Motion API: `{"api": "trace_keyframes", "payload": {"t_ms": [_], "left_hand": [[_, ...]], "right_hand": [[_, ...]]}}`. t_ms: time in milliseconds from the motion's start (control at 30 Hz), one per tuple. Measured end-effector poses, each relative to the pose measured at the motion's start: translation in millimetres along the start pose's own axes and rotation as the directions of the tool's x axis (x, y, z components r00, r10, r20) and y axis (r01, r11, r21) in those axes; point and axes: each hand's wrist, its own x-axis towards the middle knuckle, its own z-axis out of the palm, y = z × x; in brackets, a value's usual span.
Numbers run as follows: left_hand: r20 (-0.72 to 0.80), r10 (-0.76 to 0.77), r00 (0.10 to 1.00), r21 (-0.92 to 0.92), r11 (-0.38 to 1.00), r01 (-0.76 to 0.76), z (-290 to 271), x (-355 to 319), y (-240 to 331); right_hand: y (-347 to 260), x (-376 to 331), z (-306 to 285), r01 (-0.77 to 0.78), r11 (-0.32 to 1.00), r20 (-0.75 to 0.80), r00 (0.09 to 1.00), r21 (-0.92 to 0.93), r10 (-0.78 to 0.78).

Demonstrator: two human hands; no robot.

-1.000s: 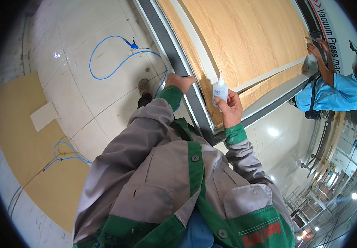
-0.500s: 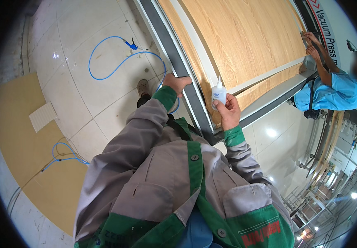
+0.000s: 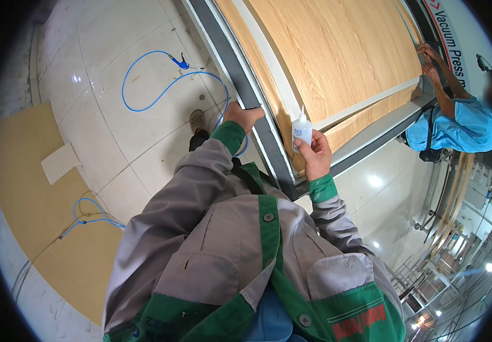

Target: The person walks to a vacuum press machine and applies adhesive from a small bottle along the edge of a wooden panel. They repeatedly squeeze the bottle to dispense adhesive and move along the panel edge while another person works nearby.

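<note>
My right hand (image 3: 314, 154) is closed round a small white squeeze bottle (image 3: 302, 129). The bottle stands almost upright, its thin pointed nozzle up, above the near corner of the wood-grain sheets. My left hand (image 3: 245, 118) grips the dark rail (image 3: 236, 71) along the left side of the press table, thumb over the top; some of its fingers are hidden. Inside the rails lies a large light wood-grain panel (image 3: 337, 51), with a pale strip and narrower wood-grain strips (image 3: 366, 117) along its edges.
At the far right a co-worker in a blue shirt (image 3: 457, 128) has both hands at the panel's far edge. A blue air hose with a blow gun (image 3: 182, 64) loops over the tiled floor on the left. A tan board (image 3: 35, 188) lies beyond it.
Hardly anything differs. The bottle sits very slightly lower and more turned in my right hand; my left hand stays on the rail.
</note>
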Motion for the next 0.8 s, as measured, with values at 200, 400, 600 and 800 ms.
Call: {"api": "trace_keyframes", "payload": {"t_ms": [200, 400, 600, 800], "left_hand": [[-0.041, -0.002, 0.999, 0.119, 0.993, 0.007, -3, -6, -1], [-0.049, 0.003, 0.999, 0.180, 0.984, 0.006, -2, 6, -9], [0.130, -0.103, 0.986, -0.106, 0.987, 0.117, -25, -8, 9], [0.211, -0.023, 0.977, -0.109, 0.993, 0.047, -29, -26, 15]], "right_hand": [[3, -3, -1, 0.002, 0.999, -0.004, 1.000, 0.034, -0.002], [1, -6, 3, -0.007, 0.998, -0.039, 0.999, 0.055, 0.009], [3, -11, -3, 0.028, 0.996, -0.049, 0.999, 0.084, -0.024], [12, -21, -11, -0.030, 0.998, -0.117, 0.992, 0.049, 0.036]]}}
